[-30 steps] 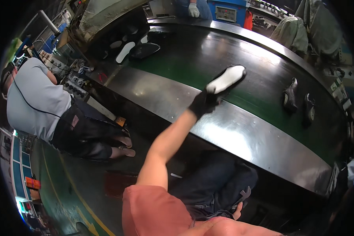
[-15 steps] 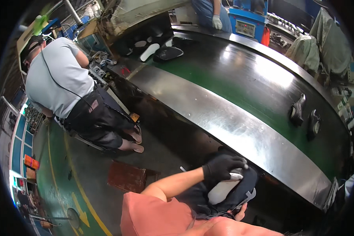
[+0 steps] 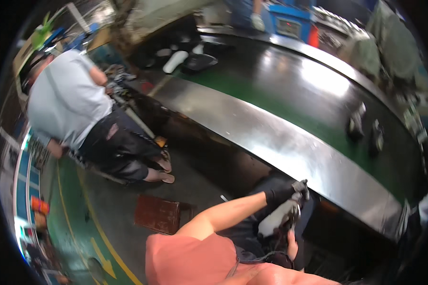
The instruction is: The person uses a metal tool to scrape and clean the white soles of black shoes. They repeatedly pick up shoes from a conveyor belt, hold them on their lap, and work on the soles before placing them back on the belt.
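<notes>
Over my lap lies what looks like a black shoe with a pale bottom (image 3: pixel 273 220) turned up. My left hand (image 3: pixel 290 191), in a black glove with grey fingertips, is bent at its far end, close to the bench's near edge. Motion blur hides what those fingers close on. My bare right hand (image 3: pixel 293 245) grips the near right side of the shoe, its fingers partly behind it. Dark and greyish parts between the two hands are too smeared to make out.
A metal-edged bench (image 3: pixel 252 124) with a green and black top runs across ahead. On it stand two dark shoes (image 3: pixel 355 124) at right, and a white sole-shaped piece (image 3: pixel 176 61) at far left. A brown stool (image 3: pixel 157 213) is left of me. A co-worker (image 3: pixel 73 102) stands beyond it.
My left hand has moved away from the middle of the pale bottom to the far end, fingers more bent. The right hand has come up slightly. The whole view has shifted and blurred.
</notes>
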`<state>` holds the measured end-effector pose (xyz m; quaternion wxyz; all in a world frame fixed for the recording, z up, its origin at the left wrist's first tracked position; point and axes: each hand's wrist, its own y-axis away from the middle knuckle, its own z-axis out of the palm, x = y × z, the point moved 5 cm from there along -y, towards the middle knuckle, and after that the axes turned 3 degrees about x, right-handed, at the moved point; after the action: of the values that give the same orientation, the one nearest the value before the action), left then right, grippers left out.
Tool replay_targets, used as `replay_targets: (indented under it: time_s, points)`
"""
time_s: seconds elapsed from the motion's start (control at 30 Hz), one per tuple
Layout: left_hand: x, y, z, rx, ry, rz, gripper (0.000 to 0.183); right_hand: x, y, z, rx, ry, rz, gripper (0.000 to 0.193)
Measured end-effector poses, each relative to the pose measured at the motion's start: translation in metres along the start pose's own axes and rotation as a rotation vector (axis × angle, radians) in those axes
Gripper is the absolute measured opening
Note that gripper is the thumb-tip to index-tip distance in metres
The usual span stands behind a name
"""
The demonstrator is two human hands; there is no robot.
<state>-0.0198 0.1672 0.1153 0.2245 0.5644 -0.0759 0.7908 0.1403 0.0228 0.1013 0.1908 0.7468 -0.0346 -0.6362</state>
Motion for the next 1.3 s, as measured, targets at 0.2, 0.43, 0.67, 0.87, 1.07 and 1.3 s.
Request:
replay_targets:
  time_s: [0.2,0.43,0.67,0.87,1.07,1.3]
  points:
    - [-0.012,0.008,-0.013,0.057,0.106,0.163,0.047,-0.039,-0.015,0.024,-0.414,-0.456,0.316,0.041]
    - [0.004,0.016,0.012,0.127,-0.212,0.357,0.078,0.01,-0.006,0.041,0.161,0.252,-0.213,0.04]
    - [0.016,0.034,0.0,0.071,-0.204,0.454,0.067,-0.031,0.008,0.03,-0.089,0.111,0.039,0.039]
    - [0.021,0.031,0.007,0.046,-0.236,0.484,0.06,-0.051,-0.001,0.017,-0.247,-0.079,0.267,0.041]
    - [0.018,0.022,0.008,0.064,-0.198,0.419,0.062,-0.01,-0.007,0.045,0.111,0.228,-0.111,0.028]
    - [0.019,0.103,0.039,-0.022,0.235,0.324,0.08,-0.04,0.046,0.048,-0.24,0.509,-0.529,0.028]
